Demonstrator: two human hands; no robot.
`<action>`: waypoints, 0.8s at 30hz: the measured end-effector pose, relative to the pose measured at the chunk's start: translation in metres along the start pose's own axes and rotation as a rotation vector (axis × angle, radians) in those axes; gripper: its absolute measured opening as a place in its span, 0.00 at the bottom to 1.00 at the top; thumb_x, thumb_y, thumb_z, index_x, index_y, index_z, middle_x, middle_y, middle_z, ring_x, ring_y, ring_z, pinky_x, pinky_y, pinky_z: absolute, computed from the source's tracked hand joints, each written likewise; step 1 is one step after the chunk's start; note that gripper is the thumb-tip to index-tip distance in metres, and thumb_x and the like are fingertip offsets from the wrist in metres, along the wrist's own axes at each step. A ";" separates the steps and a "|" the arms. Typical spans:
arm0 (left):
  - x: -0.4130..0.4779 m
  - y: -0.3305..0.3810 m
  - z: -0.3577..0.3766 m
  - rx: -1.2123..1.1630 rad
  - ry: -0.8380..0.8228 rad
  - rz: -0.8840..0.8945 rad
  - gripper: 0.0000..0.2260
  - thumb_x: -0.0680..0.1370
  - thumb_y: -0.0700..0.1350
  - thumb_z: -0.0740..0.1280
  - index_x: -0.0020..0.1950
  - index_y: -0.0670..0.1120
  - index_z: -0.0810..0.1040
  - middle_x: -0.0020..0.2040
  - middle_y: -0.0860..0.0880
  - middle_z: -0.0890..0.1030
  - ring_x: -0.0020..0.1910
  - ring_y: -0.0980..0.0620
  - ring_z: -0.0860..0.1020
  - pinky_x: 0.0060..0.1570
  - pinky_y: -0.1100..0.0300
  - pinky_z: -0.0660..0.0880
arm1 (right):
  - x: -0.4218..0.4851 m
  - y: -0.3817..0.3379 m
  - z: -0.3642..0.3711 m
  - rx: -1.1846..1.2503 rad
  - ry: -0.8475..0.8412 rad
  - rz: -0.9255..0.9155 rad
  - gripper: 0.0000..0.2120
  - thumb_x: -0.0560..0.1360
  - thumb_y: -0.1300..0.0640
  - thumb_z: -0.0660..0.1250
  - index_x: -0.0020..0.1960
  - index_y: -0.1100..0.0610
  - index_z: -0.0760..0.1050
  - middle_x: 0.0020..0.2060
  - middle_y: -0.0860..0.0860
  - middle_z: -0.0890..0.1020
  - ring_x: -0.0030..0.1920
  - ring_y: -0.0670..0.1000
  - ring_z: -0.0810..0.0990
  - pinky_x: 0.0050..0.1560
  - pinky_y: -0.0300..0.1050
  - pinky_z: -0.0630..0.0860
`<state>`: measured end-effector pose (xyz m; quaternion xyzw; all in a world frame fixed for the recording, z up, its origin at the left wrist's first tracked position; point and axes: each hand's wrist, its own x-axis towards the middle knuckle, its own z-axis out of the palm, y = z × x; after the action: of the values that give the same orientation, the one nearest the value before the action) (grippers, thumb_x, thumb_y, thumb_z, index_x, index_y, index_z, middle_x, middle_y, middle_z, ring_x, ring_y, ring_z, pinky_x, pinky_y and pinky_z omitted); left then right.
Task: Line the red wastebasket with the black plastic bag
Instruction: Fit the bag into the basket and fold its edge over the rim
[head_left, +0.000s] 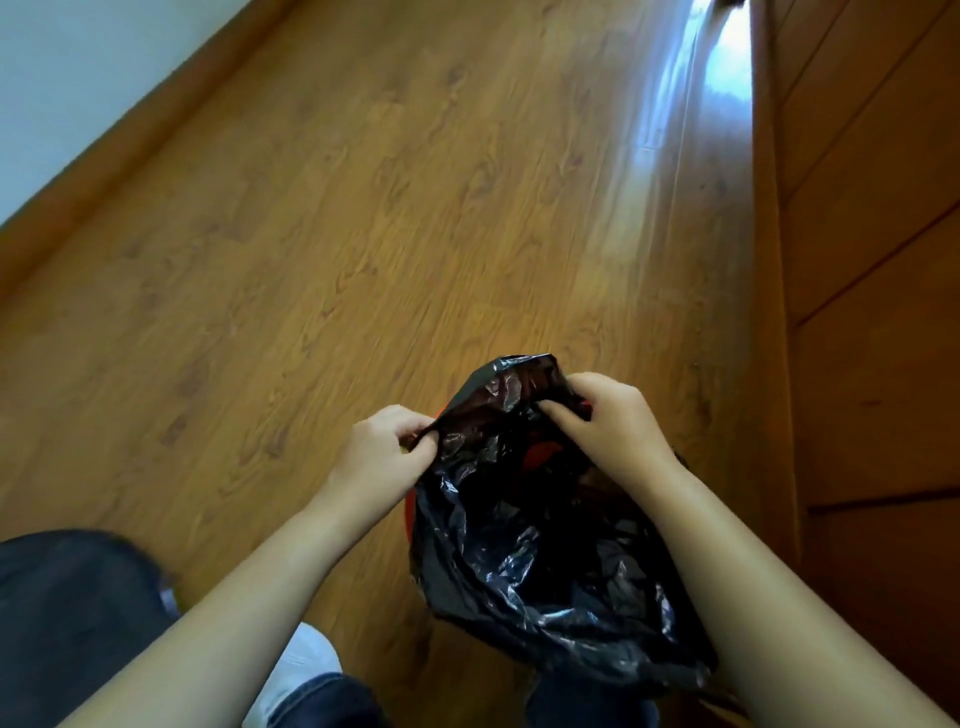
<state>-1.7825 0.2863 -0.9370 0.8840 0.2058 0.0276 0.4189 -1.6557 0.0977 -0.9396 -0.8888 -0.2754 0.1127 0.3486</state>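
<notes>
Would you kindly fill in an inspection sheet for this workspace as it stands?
Surface: glossy wooden floor, with light glare at the far end.
Job's things: crumpled black plastic bag draped over the red wastebasket, which shows only as red slivers.
Clutter: nothing seen.
Hands: left hand pinches the bag's edge; right hand grips the opposite edge, holding the mouth apart.
Cables: nothing seen.
Surroundings: white wall with wooden skirting at left; wooden panelling at right; the person's white shoe and dark trousers nearest the camera.
</notes>
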 end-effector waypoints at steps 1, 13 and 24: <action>0.000 -0.001 0.001 -0.042 0.011 -0.039 0.07 0.74 0.40 0.67 0.38 0.51 0.80 0.40 0.55 0.78 0.39 0.65 0.75 0.38 0.79 0.65 | -0.002 0.003 -0.003 0.042 0.039 -0.013 0.04 0.71 0.56 0.69 0.44 0.57 0.78 0.39 0.51 0.80 0.43 0.51 0.76 0.45 0.47 0.73; 0.004 -0.020 -0.008 -0.188 0.038 -0.160 0.10 0.70 0.42 0.71 0.45 0.56 0.76 0.43 0.58 0.79 0.40 0.66 0.76 0.40 0.70 0.69 | 0.005 -0.001 0.024 0.132 -0.031 -0.044 0.05 0.71 0.63 0.69 0.47 0.59 0.81 0.47 0.51 0.81 0.49 0.48 0.78 0.53 0.44 0.74; 0.024 -0.017 0.010 -0.088 0.123 -0.003 0.08 0.74 0.44 0.68 0.48 0.57 0.75 0.43 0.61 0.78 0.41 0.63 0.76 0.39 0.76 0.68 | 0.027 0.004 0.022 0.270 -0.085 0.153 0.02 0.71 0.57 0.70 0.40 0.54 0.79 0.33 0.45 0.79 0.34 0.45 0.78 0.35 0.36 0.75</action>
<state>-1.7638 0.2981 -0.9597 0.8611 0.2309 0.0902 0.4440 -1.6402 0.1229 -0.9583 -0.8466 -0.2035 0.2124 0.4435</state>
